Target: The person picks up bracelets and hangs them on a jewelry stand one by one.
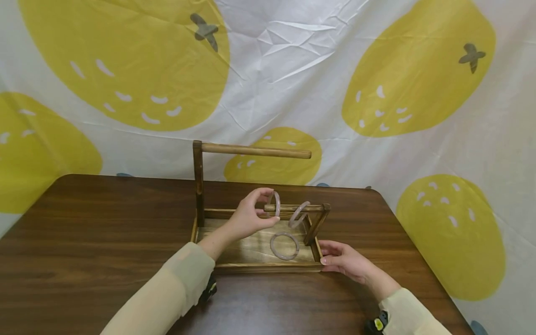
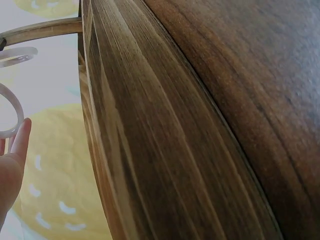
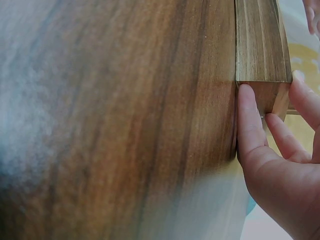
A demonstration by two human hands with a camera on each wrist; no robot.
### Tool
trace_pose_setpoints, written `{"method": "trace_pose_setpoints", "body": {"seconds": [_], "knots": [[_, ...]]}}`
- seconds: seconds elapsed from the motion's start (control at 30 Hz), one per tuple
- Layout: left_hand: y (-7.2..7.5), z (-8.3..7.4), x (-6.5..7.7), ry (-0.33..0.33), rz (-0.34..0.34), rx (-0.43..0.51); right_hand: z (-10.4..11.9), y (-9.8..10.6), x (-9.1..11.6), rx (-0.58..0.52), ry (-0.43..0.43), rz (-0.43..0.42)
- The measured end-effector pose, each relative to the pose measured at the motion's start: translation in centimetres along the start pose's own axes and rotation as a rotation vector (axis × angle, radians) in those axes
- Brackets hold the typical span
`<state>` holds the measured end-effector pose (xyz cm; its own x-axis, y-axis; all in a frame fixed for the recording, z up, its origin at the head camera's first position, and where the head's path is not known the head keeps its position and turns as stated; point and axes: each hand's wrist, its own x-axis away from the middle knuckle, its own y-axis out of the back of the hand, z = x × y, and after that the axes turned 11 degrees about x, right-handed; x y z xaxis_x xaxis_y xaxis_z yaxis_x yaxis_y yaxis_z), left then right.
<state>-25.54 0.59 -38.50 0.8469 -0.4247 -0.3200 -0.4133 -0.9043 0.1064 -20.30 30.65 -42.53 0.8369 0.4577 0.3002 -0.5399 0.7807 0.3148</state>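
Left hand [image 1: 246, 217] has a bangle [image 1: 278, 204] pinched between thumb and fingers by the lower bar's [image 1: 284, 208] free end, above the tray [image 1: 268, 268], and tbh clipping that tip could knock it onto the flat bangle [image 1: 284, 258] near the front right corner. Right hand [image 1: 345, 262] has its fingers spread against the tray's right end at that corner, so if it eases off, a nudge might skid everything across the worktop [image 1: 104, 242] and jolt the hanging bangle [image 1: 294, 214].

Grained wooden tray [image 1: 268, 268], smooth bangles [image 1: 278, 204]
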Motion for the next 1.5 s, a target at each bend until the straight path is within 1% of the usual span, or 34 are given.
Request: {"method": "trace_pose_setpoints", "body": {"seconds": [0.07,0.17,0.2,0.3,0.4,0.47,0.57,0.73,0.97,1.27,1.5], "knots": [[-0.1,0.0,0.0,-0.003,0.003,0.009,-0.1,0.1,0.0,-0.007,0.004,0.006],[-0.1,0.0,-0.1,-0.001,0.003,0.018,-0.4,0.3,-0.1,-0.016,0.041,0.032],[-0.1,0.0,-0.1,0.001,0.001,0.021,-0.6,0.4,-0.1,-0.030,0.067,0.056],[-0.2,0.2,-0.1,0.005,-0.003,0.027,-0.9,0.6,-0.1,-0.034,0.089,0.071],[-0.4,0.3,-0.2,0.008,-0.009,0.029,-0.9,0.5,-0.2,-0.025,0.068,0.052],[-0.5,0.4,-0.2,0.010,-0.013,0.033,-0.7,0.3,-0.2,-0.009,0.028,0.017],[-0.6,0.5,-0.3,0.020,-0.012,0.048,-0.3,0.1,-0.1,-0.005,0.008,-0.002],[-0.8,0.5,-0.3,0.037,-0.013,0.065,0.0,-0.1,0.0,-0.013,0.005,-0.006],[-1.0,0.6,-0.5,0.038,-0.022,0.078,-0.3,0.1,-0.1,-0.008,0.012,0.002],[-1.3,1.0,-0.7,0.041,-0.020,0.110,-0.3,0.2,-0.1,-0.005,-0.010,-0.007],[-1.8,1.2,-0.8,0.067,-0.020,0.142,-0.5,0.1,-0.1,-0.008,0.009,-0.002]]}}
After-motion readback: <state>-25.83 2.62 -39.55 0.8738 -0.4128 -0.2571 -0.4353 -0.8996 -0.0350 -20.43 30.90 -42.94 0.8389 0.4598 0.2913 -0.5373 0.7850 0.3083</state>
